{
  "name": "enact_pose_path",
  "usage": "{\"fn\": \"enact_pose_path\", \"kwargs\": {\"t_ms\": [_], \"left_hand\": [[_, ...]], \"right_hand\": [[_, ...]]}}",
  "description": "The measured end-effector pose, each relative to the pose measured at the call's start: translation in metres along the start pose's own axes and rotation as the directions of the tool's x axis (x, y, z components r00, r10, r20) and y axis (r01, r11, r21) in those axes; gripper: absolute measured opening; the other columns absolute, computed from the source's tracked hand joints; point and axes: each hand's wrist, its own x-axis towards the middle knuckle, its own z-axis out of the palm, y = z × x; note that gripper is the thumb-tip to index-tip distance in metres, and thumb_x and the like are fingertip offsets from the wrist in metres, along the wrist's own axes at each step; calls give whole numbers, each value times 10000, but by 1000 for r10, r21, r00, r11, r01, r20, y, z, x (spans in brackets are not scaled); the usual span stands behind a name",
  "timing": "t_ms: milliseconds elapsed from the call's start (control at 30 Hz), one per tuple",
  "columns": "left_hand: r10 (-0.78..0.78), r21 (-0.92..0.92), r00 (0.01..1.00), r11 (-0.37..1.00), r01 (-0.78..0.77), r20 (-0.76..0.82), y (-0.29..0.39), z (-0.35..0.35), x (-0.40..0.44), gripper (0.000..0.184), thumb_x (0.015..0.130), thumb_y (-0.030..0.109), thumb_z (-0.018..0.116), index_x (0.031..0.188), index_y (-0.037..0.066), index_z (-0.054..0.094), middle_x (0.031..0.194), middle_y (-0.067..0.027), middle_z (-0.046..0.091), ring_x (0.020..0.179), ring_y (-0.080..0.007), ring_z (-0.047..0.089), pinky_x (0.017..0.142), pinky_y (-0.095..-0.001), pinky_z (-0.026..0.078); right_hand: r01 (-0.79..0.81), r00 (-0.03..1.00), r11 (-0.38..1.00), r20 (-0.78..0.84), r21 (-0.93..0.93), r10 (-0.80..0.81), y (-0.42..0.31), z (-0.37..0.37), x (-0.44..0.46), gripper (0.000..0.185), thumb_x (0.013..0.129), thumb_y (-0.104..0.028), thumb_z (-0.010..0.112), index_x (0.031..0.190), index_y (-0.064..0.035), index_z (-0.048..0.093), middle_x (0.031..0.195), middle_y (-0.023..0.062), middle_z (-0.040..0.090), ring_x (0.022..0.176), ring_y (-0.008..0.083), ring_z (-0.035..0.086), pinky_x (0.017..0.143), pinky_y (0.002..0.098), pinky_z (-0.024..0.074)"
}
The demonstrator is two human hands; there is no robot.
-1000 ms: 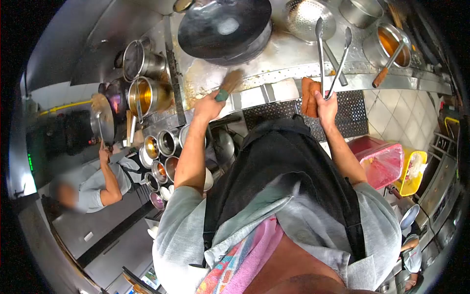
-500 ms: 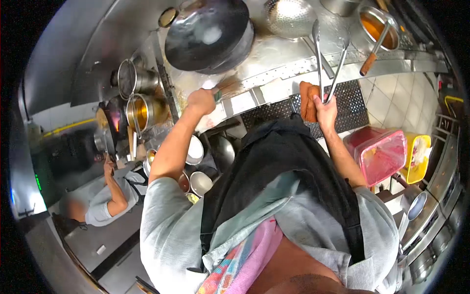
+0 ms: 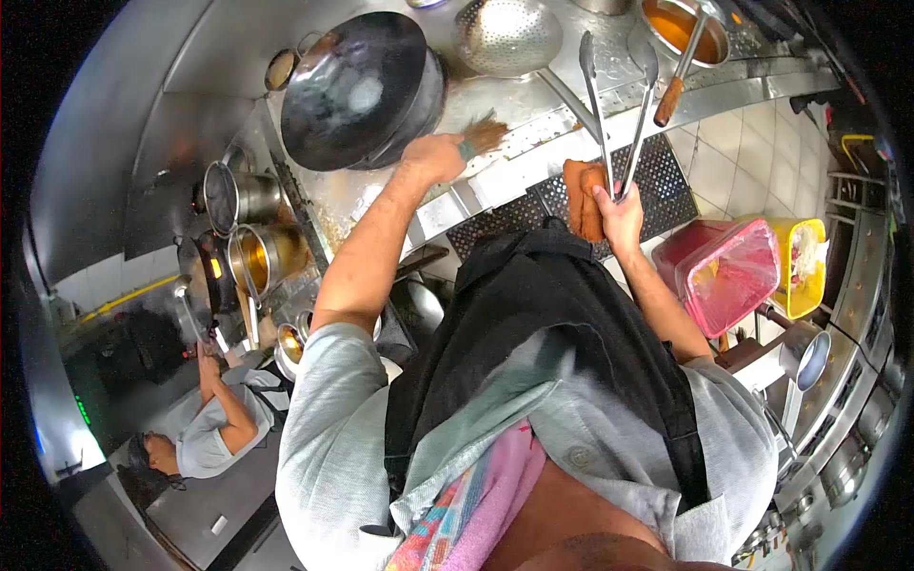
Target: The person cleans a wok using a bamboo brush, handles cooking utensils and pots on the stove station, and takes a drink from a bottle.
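Note:
My left hand (image 3: 433, 160) is closed around the bound grip of a straw-bristled brush (image 3: 487, 135), its bristles splayed on the steel stove top (image 3: 476, 98). Just behind that hand stands a large black wok (image 3: 352, 95), tilted on its rest. Tongs (image 3: 594, 100) are gripped in my right hand (image 3: 621, 221), jaws apart and pointing away from me. The same hand also has a folded brown cloth (image 3: 581, 200) against it, partly hidden by my fingers. Beyond the tongs, a perforated skimmer (image 3: 505, 38) lies on the stove with its handle toward me.
A pot of orange liquid (image 3: 681, 33) with a wooden-handled ladle (image 3: 671, 100) sits at back right. Pink (image 3: 664, 249) and yellow (image 3: 809, 303) bins stand at my right. Leftward are pots (image 3: 284, 249) and a co-worker (image 3: 224, 433) handling a pan. A black perforated mat (image 3: 657, 157) covers some floor.
My left hand has swept the brush rightward and farther onto the stove top, away from the front edge. My right hand keeps the tongs and cloth. The whole view has shifted slightly.

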Motion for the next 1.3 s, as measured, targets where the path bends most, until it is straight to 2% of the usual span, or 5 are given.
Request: {"fn": "enact_pose_path", "kwargs": {"t_ms": [133, 400, 767, 833, 1300], "left_hand": [[99, -42, 972, 993, -110, -213, 46, -4, 29, 521, 794, 189, 495, 1310, 248, 533, 1089, -130, 667, 1022, -292, 630, 874, -395, 493], [235, 34, 957, 972, -232, -170, 50, 42, 55, 521, 852, 114, 456, 1304, 363, 528, 1102, -181, 591, 985, -354, 611, 856, -425, 501], [-226, 257, 974, 941, 219, -1, -113, 66, -115, 539, 853, 88, 466, 1295, 387, 535, 1127, -171, 573, 1009, -329, 607, 872, -409, 495], [-268, 291, 963, 922, 255, 7, -142, 73, -132, 510, 869, 112, 460, 1279, 404, 541, 1144, -146, 578, 1022, -312, 604, 872, -405, 488], [-390, 441, 921, 823, 359, -24, -283, 103, -220, 305, 925, 255, 457, 1143, 345, 651, 1121, -73, 594, 1070, -262, 573, 868, -397, 447]], "right_hand": [[13, 999, 1000, -31, 3, -13, 12, 0, -1, 372, 756, -276, 767, 864, -31, 508, 728, 96, 589, 652, 201, 555, 648, 336, 472], [46, 998, 999, 40, 30, -47, -3, 4, 3, 358, 758, -255, 762, 877, -22, 517, 734, 91, 589, 670, 193, 559, 666, 335, 473], [156, 955, 987, 258, -28, -144, -5, 122, 22, 421, 766, -336, 745, 867, -13, 494, 759, 203, 616, 713, 343, 614, 681, 410, 477], [127, 959, 991, 260, -50, -110, -9, 150, 18, 394, 760, -323, 747, 869, -13, 529, 765, 155, 613, 715, 278, 598, 698, 379, 474], [111, 972, 933, 231, -343, -31, 21, 214, 1, 486, 756, -406, 738, 959, -11, 539, 888, 211, 648, 853, 383, 631, 786, 436, 480]]}}
